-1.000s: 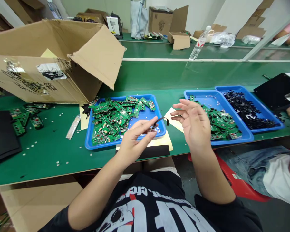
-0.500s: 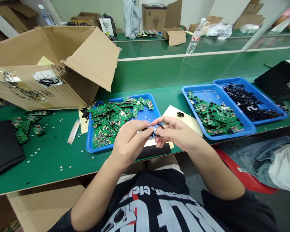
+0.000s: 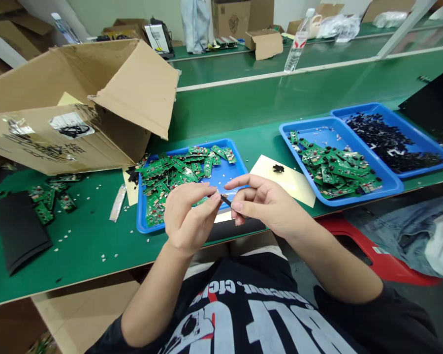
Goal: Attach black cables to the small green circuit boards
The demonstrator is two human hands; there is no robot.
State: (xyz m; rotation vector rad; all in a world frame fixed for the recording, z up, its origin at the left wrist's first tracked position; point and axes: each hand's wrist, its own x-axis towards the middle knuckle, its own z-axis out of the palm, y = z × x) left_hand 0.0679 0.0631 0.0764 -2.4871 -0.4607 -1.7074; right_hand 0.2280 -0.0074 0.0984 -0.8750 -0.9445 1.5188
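Observation:
A short thin black strip [image 3: 226, 200] spans the gap between my two hands, above the front edge of the near tray. My left hand [image 3: 190, 219] pinches one end between thumb and forefinger. The other end sits under the thumb of my right hand [image 3: 268, 201], whose forefinger reaches out above it. Behind and below my left hand is a blue tray [image 3: 239, 160] with a heap of green circuit boards [image 3: 173, 172]. A black sheet [image 3: 239, 230] lies at the table edge below my hands, partly covered by them.
A cream sheet [image 3: 295, 184] carries a small pile of black pieces [image 3: 278, 168]. Farther right stand a blue tray of boards [image 3: 396, 189] and a blue tray of black parts [image 3: 382, 109]. An open cardboard box [image 3: 140, 88] stands left, with black folded sheet [image 3: 20, 228] and loose boards nearby.
The black strip was bent in a loop at my right fingers and now looks straight. My hands have drawn slightly apart at the fingertips. The view has shifted a little.

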